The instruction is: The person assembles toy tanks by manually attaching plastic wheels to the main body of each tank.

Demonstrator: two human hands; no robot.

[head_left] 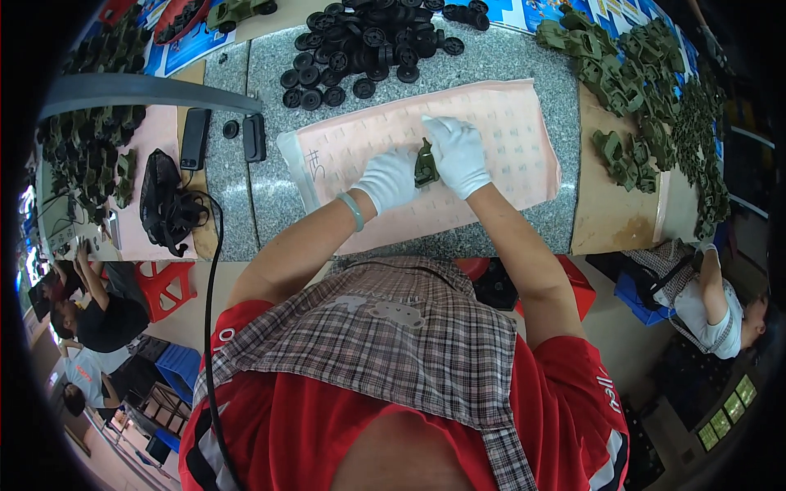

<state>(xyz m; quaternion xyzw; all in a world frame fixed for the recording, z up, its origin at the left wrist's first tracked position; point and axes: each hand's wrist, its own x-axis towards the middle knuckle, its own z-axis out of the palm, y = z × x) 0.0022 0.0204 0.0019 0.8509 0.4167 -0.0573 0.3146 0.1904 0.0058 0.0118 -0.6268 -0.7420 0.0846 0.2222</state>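
Note:
Between my two white-gloved hands is a small dark green plastic toy vehicle body (426, 167), held over a pale pink sheet (508, 123). My left hand (388, 178) grips it from the left with closed fingers. From the right, my right hand (458, 155) is closed against the same piece, its fingertips near the upper end. The gloves hide part of the piece, so its underside cannot be made out. Beyond the sheet lies a heap of black toy wheels (372, 49).
More green toy parts (626, 159) are piled at the right on brown cardboard. Green toy vehicles (102, 151) crowd the left side. A grey metal bar (155, 92), a black power bank (194, 139) and a black pouch (164, 200) are nearby. Other people sit at both sides.

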